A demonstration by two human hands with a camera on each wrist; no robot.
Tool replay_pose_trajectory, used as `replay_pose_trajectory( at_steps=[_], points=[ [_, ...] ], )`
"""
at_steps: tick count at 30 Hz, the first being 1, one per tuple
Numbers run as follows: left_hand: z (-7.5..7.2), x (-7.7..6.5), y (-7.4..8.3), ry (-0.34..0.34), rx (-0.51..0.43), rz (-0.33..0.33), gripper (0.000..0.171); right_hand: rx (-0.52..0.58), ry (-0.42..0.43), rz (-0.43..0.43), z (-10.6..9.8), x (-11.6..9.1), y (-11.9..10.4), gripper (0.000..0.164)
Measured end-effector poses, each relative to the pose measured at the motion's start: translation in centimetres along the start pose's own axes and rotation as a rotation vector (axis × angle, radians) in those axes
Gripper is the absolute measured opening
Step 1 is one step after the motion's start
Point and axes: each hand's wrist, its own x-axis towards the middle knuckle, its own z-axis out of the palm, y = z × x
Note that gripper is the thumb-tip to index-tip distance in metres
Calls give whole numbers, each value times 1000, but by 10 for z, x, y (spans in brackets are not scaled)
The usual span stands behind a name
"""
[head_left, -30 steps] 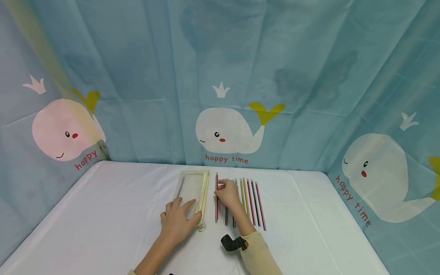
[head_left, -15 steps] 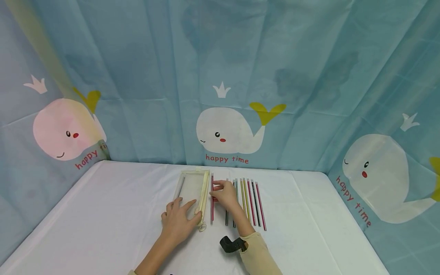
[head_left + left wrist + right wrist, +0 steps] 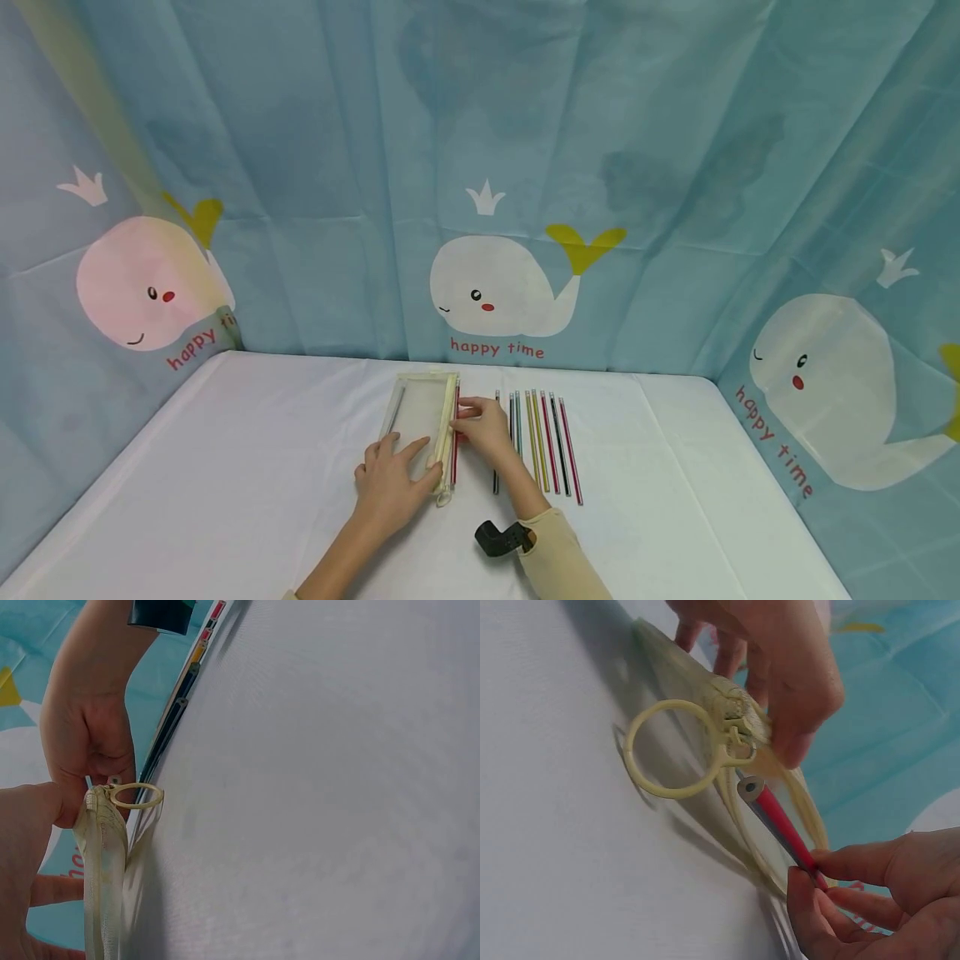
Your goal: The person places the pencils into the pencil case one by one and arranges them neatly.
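A pale yellow mesh pencil case (image 3: 425, 403) lies on the table, its zip side facing right. My left hand (image 3: 392, 483) rests over its near part with fingers spread, the thumb on the zip edge. In the right wrist view the zip stands parted, and a ring pull (image 3: 632, 754) hangs at its near end. With thumb and fingertips my right hand (image 3: 483, 429) pinches a red pencil (image 3: 780, 821), lengthwise along the parted zip, its flat end toward the ring. A thin greyish pencil (image 3: 393, 407) shows at the left side of the case.
To the right of my right hand, several pencils lie side by side, among them a yellow pencil (image 3: 537, 442) and a dark pencil (image 3: 560, 446). They rest on a white-covered table (image 3: 660, 500). Behind it hangs a blue whale-print curtain (image 3: 322, 275).
My right hand has brought the red pencil leftward, from the table beside the pencil case to its zip edge. My left hand has stayed on the case.
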Motion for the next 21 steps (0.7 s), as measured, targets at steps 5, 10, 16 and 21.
replay_pose_trajectory(
  at_steps=[5, 10, 16, 21],
  points=[
    [1, -1, 1, 8, 1, -5, 50, 17, 14, 10, 6, 1, 2, 39],
    [0, -1, 1, 12, 4, -5, 50, 24, 22, -4, 10, 2, 4, 38],
    [1, 0, 1, 1, 0, -15, 51, 19, 43, -28, 15, 4, 6, 37],
    [0, 0, 1, 0, -4, -18, 51, 25, 59, -39, 18, 4, 6, 33]
  ],
)
